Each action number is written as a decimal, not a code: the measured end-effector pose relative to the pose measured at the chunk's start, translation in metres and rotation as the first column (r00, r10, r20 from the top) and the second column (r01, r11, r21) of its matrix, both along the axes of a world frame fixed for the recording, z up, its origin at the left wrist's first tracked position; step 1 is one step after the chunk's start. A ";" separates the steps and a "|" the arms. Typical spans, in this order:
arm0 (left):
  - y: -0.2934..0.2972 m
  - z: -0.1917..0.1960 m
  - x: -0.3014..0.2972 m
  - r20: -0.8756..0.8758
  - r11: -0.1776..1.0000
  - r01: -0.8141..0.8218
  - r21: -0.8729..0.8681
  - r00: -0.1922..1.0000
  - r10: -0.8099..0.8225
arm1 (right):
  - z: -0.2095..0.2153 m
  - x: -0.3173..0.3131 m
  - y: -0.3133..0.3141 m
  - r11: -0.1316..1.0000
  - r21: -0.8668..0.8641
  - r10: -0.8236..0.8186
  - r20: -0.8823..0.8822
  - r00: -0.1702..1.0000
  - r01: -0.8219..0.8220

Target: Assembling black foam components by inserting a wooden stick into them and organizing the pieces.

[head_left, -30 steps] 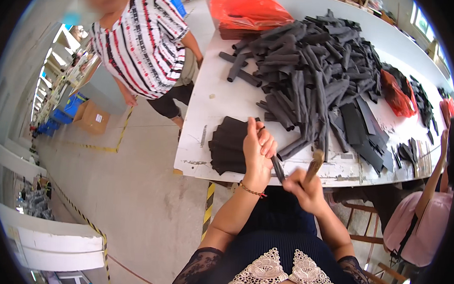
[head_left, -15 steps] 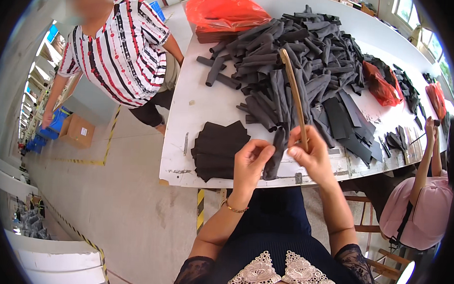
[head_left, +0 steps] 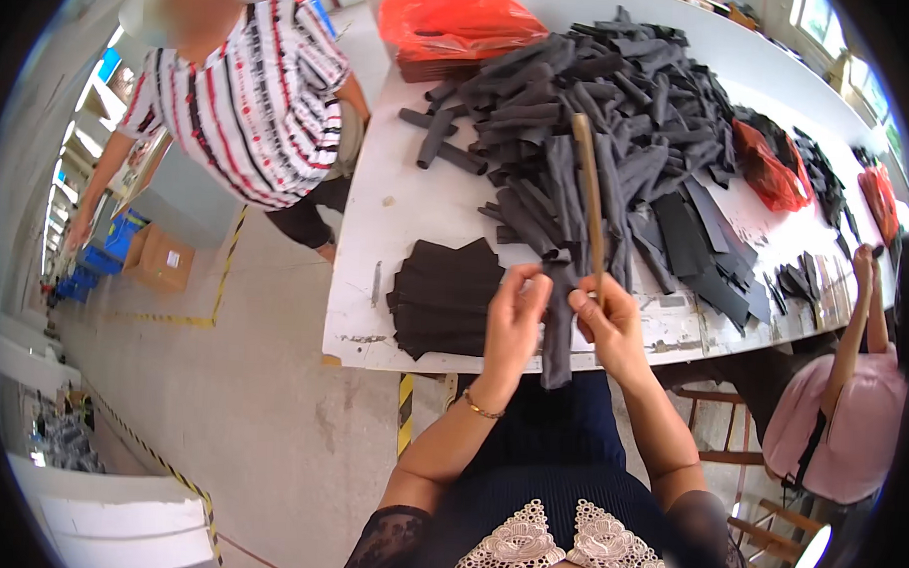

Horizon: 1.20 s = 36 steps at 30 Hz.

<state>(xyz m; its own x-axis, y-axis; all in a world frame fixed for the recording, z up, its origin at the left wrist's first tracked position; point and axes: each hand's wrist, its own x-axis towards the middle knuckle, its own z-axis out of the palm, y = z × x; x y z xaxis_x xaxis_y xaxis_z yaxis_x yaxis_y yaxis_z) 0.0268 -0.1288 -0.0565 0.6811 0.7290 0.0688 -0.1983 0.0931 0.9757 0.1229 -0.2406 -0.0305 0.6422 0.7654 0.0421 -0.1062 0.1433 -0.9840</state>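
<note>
Between my two hands hangs a dark grey fabric tube (head_left: 558, 338), its lower end lying past the table's front edge. My left hand (head_left: 514, 324) is closed, pinching the tube's left side between thumb and fingers. In my right hand (head_left: 611, 328) is a long, thin wooden stick (head_left: 589, 194), pointing away from me and nearly upright in view. The right thumb and fingertips are beside the tube's right edge; whether they also grip the cloth is hard to tell. Beside my left hand lies a fanned stack of flat black fabric pieces (head_left: 442, 302).
A large heap of dark fabric tubes (head_left: 540, 117) covers the far middle of the white table (head_left: 364, 281). Red plastic bags (head_left: 454, 22) and flat dark pieces (head_left: 688, 242) lie around it. One person (head_left: 245, 106) stands at left; another (head_left: 835, 417) sits at right.
The fabric tube has come toward me, its lower end now past the table edge. The stick has swung more upright. Both hands stay close together, moved slightly.
</note>
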 end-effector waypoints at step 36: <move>0.123 0.023 -0.043 -0.371 0.553 0.311 0.773 0.929 -0.003 | 0.013 0.069 -0.083 0.906 -0.403 0.206 0.692 0.692 0.133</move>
